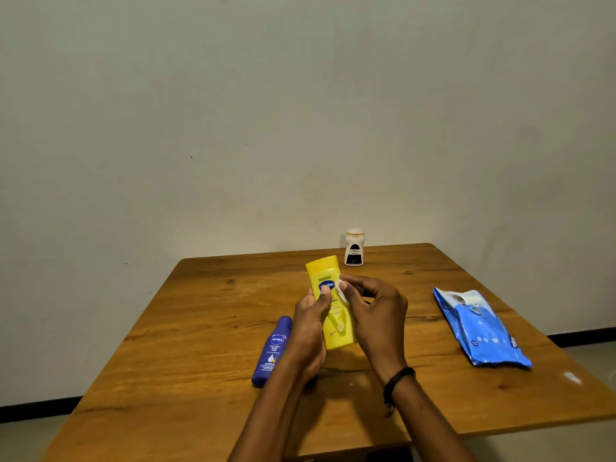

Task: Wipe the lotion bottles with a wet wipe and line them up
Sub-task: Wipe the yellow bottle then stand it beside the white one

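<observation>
The left hand (308, 331) grips a yellow bottle (338, 330) from its left side, thumb pressed across the blue label on the front and the other fingers hidden behind it. The right hand (376, 315) pinches a small white wipe (341, 291) between thumb and fingertips and holds it against the bottle's right edge, level with the label. The rest of that hand's fingers are curled loosely. A dark band (396, 381) sits on the right wrist.

The yellow bottle is in the middle of the frame, roughly upright and leaning a little to the left at its top. It appears to be held above the wooden table (200, 328); whether its lower end touches the wood cannot be told.

A dark blue bottle (271, 353) lies flat on the table just left of the left hand, label facing up, its long side running from the near left toward the far right. The left wrist covers part of its right side. A small white bottle (354, 247) with a dark label stands upright near the far edge of the table, above and slightly right of the yellow one and well apart from both hands.

On the right side of the frame a blue pack of wipes (480, 328) lies flat on the table, apart from the hands. A pale wall (266, 111) fills the upper half of the frame.
</observation>
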